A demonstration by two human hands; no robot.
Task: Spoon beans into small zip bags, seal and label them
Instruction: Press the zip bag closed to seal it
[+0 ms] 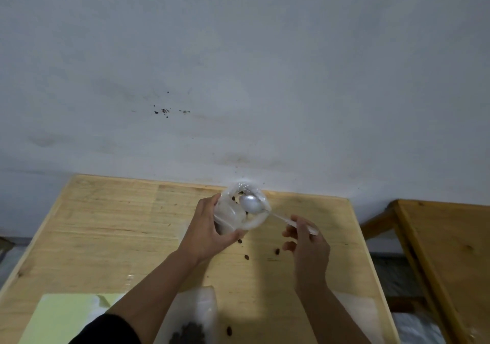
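Observation:
My left hand (209, 227) grips a small clear zip bag (233, 214) and holds its mouth open above the far middle of the wooden table (111, 227). My right hand (307, 243) pinches the handle of a clear plastic spoon (252, 203), and the spoon's bowl sits inside the bag's mouth. A couple of dark beans show inside the bag. Several loose beans (247, 257) lie on the table below my hands. A bigger clear bag of dark beans (189, 330) lies at the near edge between my forearms.
A pale green sheet (61, 317) lies at the near left of the table. A white sheet (363, 314) shows at the near right. A second wooden table (445, 251) stands to the right across a gap. A stained grey wall (238, 78) rises behind.

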